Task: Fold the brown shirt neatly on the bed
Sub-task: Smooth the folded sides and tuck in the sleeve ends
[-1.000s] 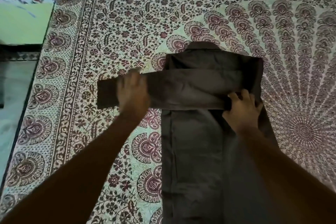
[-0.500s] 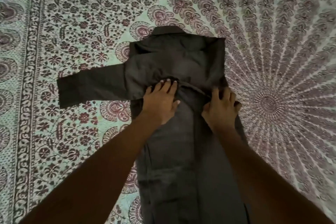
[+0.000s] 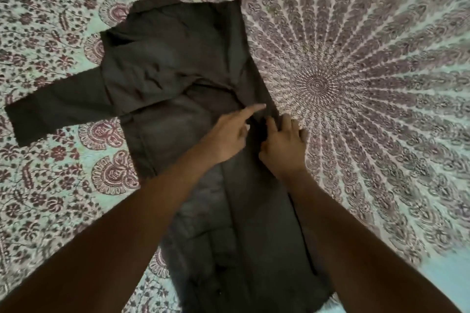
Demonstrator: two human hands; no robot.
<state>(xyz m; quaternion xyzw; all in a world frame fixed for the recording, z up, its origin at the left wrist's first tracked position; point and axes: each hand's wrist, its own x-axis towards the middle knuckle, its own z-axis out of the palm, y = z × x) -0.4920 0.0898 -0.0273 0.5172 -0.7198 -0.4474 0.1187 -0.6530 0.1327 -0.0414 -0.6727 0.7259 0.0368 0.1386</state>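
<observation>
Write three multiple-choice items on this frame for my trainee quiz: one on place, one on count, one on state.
1. The right hand rests: A on the collar; B at the brown shirt's right edge; C off the bed.
2. A sleeve lies out sideways on: A neither side; B one side; C both sides.
3. The left hand's index finger is: A extended; B curled; C hidden.
B, its fingers lie over that edge and the bedsheet; B, only picture-left; A, it points straight.
</observation>
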